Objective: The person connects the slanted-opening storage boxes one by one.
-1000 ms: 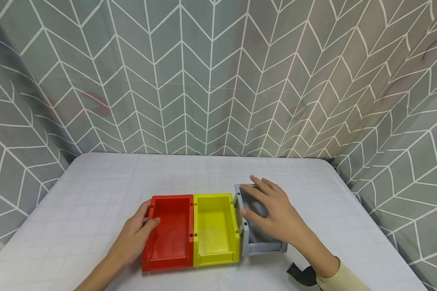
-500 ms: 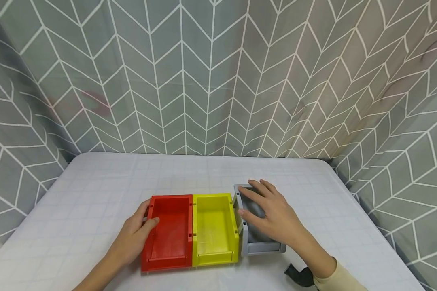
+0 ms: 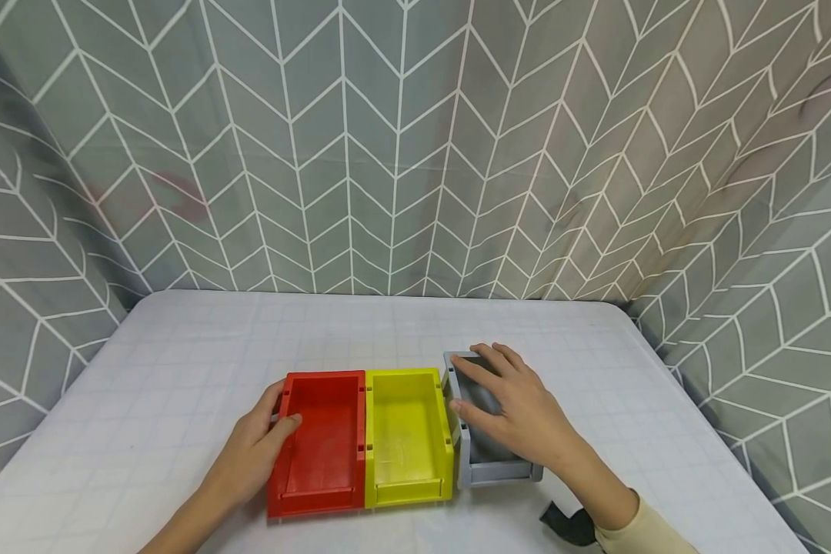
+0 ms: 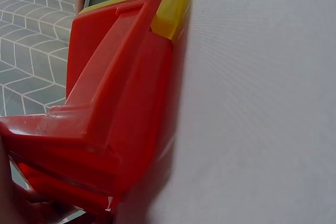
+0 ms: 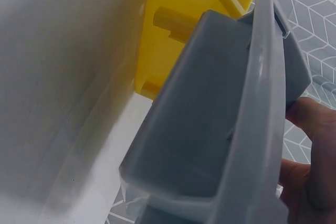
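Observation:
In the head view my left hand (image 3: 252, 446) grips the left wall of a red plastic storage bin (image 3: 322, 442), its thumb over the rim. A yellow bin (image 3: 408, 438) stands flush against the red one's right side. My right hand (image 3: 519, 412) reaches across the open top of a grey bin (image 3: 498, 472) and holds it at its left rim. That grey bin is slightly tilted, with a narrow gap between it and the yellow one. The right wrist view shows fingers (image 5: 310, 116) against the grey wall; the fingertips' exact hold is partly hidden.
All bins are on or over a table with a white cloth (image 3: 201, 369). A patterned grey curtain (image 3: 374, 154) hangs behind the table and along both sides. A black strap (image 3: 569, 525) lies at my right cuff.
My right hand and the grey bin have shifted very slightly left in view, and the right fingers have lowered a little. The left hand keeps its hold on the red bin.

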